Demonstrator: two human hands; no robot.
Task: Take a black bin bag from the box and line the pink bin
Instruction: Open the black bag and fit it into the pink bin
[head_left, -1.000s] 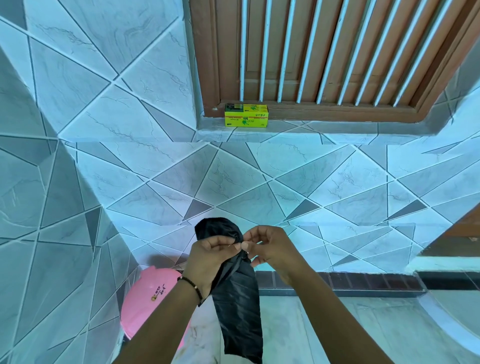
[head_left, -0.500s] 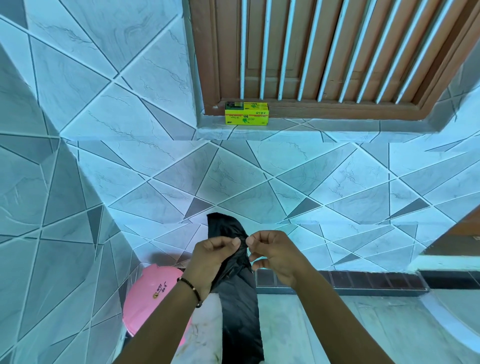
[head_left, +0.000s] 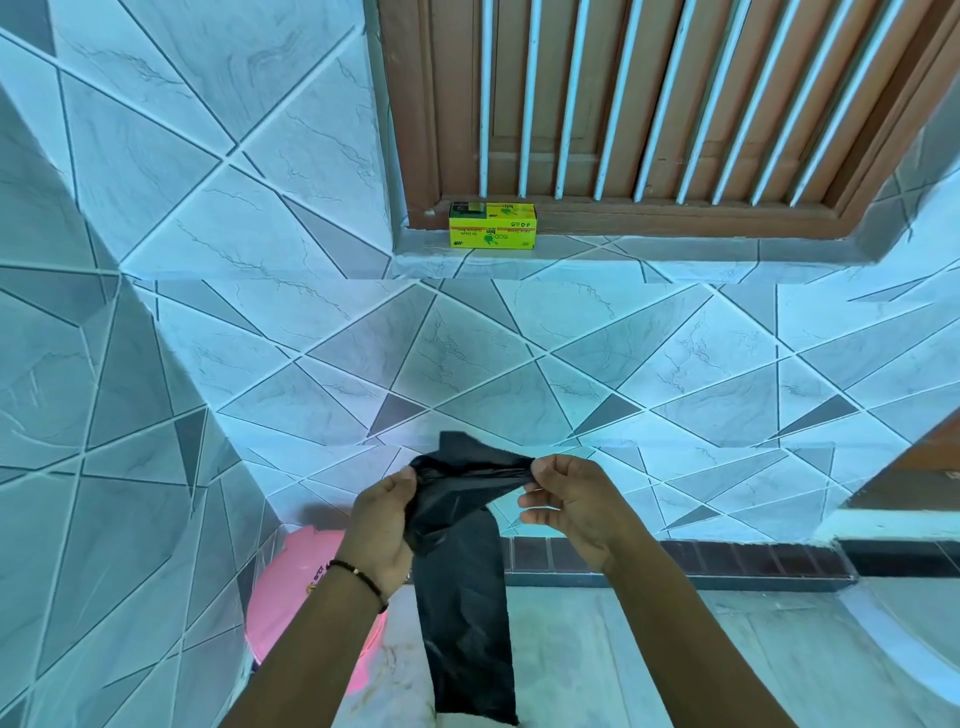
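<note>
A black bin bag (head_left: 465, 613) hangs in front of me, still folded into a narrow strip below its top. My left hand (head_left: 382, 525) pinches the left side of the bag's top edge and my right hand (head_left: 569, 501) pinches the right side, the plastic stretched taut between them. The pink bin (head_left: 296, 587) stands on the floor in the wall corner at lower left, partly hidden behind my left forearm. The yellow-green box (head_left: 492, 225) of bags lies on the window sill above, apart from both hands.
Tiled walls meet in a corner at left. A brown wooden window frame (head_left: 415, 130) with white bars sits above the sill. A dark brick skirting (head_left: 675, 558) runs along the wall's foot, with pale marble floor (head_left: 649, 649) below my arms.
My hands have moved apart, pulling the top of the bag sideways so it stretches wider between them. The bag's upper flap now sits lower and flatter.
</note>
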